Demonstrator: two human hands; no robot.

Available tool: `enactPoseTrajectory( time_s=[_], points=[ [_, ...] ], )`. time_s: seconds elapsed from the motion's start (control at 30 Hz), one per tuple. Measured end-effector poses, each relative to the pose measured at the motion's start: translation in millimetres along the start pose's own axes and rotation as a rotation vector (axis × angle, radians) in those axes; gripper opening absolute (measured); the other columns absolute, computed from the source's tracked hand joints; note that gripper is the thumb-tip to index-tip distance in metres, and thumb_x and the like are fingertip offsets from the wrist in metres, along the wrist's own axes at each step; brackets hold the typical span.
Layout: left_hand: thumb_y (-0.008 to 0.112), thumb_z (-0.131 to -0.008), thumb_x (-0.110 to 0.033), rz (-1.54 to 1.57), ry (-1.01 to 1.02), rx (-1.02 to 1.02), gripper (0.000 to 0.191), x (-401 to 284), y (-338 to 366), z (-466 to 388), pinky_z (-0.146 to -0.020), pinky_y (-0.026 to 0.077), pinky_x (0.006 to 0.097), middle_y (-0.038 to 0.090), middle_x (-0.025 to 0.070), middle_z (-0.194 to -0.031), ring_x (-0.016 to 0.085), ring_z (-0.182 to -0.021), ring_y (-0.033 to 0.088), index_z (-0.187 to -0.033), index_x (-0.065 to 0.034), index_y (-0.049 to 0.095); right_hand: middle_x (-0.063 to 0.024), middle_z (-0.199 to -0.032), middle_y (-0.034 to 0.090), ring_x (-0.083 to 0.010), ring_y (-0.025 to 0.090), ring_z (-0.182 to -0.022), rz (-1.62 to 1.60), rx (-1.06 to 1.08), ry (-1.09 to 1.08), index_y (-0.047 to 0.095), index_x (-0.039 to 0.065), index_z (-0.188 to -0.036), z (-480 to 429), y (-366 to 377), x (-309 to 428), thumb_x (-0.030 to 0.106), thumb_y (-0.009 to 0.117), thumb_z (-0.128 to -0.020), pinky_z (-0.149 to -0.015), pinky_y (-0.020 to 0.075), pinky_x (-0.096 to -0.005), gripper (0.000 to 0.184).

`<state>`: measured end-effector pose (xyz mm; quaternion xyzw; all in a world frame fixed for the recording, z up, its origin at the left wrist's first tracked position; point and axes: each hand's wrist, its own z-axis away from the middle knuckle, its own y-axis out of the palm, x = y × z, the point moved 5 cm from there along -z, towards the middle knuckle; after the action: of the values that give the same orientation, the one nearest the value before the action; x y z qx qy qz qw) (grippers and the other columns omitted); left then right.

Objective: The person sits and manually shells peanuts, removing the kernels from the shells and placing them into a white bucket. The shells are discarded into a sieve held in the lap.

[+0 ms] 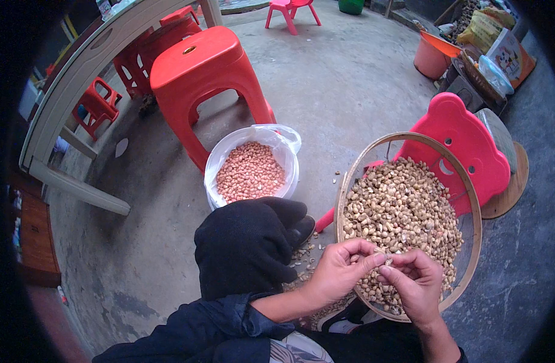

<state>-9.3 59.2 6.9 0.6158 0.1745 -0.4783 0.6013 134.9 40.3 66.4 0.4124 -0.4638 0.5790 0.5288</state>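
My left hand [338,267] and my right hand [415,281] meet fingertip to fingertip over the near part of a round sieve [473,190] with a wooden rim. Pinched between both thumbs and forefingers is a peanut pod [385,259], partly hidden by the fingers. Reddish kernels show in the curled fingers of my left hand. Unshelled peanuts [400,204] are heaped in the sieve. To the left, shelled peanut kernels [250,172] fill much of a white bucket [208,181] lined with a clear plastic bag [288,136].
The sieve rests on a pink child's chair [468,136] with a bear-shaped back. A red plastic stool [200,59] stands behind the bucket. At left is a pale table [77,90] with more red stools beneath. Shell scraps [307,258] litter the concrete floor. An orange bucket [434,56] stands far right.
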Motion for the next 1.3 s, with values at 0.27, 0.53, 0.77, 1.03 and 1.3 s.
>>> enactPoseTrajectory(
  time_s=[0.27, 0.53, 0.77, 1.03, 1.3],
  points=[
    [0.061, -0.096, -0.009, 0.191, 0.016, 0.016, 0.011, -2.8, 1.9, 0.5, -0.078, 0.05, 0.0198, 0.066, 0.0025, -0.093, 0.006, -0.086, 0.061, -0.103, -0.0009, 0.062, -0.0144, -0.091, 0.071, -0.0168, 0.07, -0.073, -0.282, 0.053, 0.165, 0.064, -0.004, -0.109, -8.9, 0.7, -11.8, 0.003, 0.061, -0.092, -0.067, 0.0591, -0.0272, 0.018],
    [0.064, -0.094, -0.012, 0.134, -0.127, -0.005, 0.012, -5.7, 0.0, 3.2, -0.071, 0.047, 0.0201, 0.066, 0.0016, -0.089, 0.007, -0.081, 0.06, -0.102, -0.0024, 0.064, -0.0169, -0.094, 0.071, -0.0176, 0.069, -0.075, -0.537, 0.039, 0.243, 0.064, -0.004, -0.11, -13.5, -10.5, -15.9, 0.003, 0.061, -0.093, -0.071, 0.0587, -0.0278, 0.019],
    [0.071, -0.088, -0.026, -0.744, -0.23, 1.031, 0.023, 23.6, 28.6, 29.8, -0.061, 0.045, 0.0267, 0.066, 0.0017, -0.077, 0.008, -0.069, 0.058, -0.081, -0.0044, 0.07, -0.0149, -0.093, 0.071, -0.0167, 0.07, -0.078, -0.248, -0.009, 0.092, 0.065, -0.004, -0.108, -16.5, -25.2, -5.0, -0.002, 0.064, -0.089, -0.07, 0.059, -0.0277, 0.019],
    [0.043, -0.105, -0.032, -0.027, -0.271, 0.165, 0.034, 17.3, 3.6, 3.9, -0.062, 0.042, 0.0202, 0.059, -0.0016, -0.084, 0.006, -0.069, 0.052, -0.115, -0.004, 0.059, -0.0087, -0.086, 0.071, -0.0126, 0.067, -0.072, 0.343, 0.042, -0.262, 0.071, 0.0, -0.101, -9.8, -10.5, 18.3, -0.002, 0.074, -0.08, -0.064, 0.0521, -0.0238, 0.021],
    [0.041, -0.105, -0.029, 0.288, -0.349, 0.156, 0.037, 15.5, 9.6, 7.3, -0.079, 0.048, 0.0214, 0.06, 0.001, -0.097, 0.007, -0.084, 0.056, -0.123, 0.0001, 0.056, -0.0086, -0.077, 0.064, -0.0228, 0.064, -0.065, 0.858, 0.079, -0.551, 0.069, 0.005, -0.093, -0.5, 8.0, 34.3, 0.004, 0.076, -0.073, -0.058, 0.0492, -0.0343, 0.021]
  ],
)
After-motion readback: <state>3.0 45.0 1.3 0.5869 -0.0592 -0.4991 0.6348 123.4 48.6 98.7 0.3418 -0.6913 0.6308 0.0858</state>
